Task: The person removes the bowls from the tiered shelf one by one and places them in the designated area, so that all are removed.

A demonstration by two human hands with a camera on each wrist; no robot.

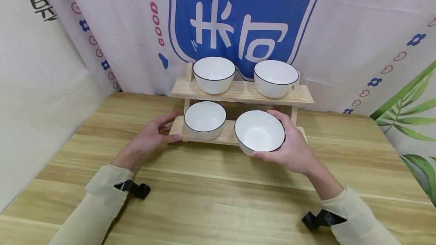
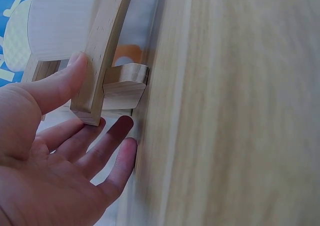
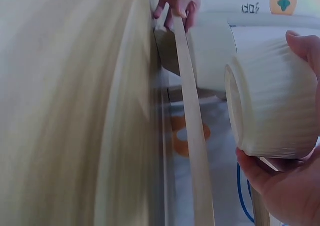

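Note:
A two-tier wooden shelf stands on the table. My right hand grips a white bowl with a dark rim, thumb at the near side and fingers around the far side. The right wrist view shows this ribbed bowl apart from the lower board, and the head view has its opening tilted toward me. My left hand holds the left end of the lower tier, its thumb on the board and fingertips under the end. Close by that hand, another white bowl sits on the lower tier.
Two more white bowls, one left and one right, rest on the upper tier. A printed curtain hangs right behind the shelf. The wood-grained table extends toward me, and a white wall panel borders its left side.

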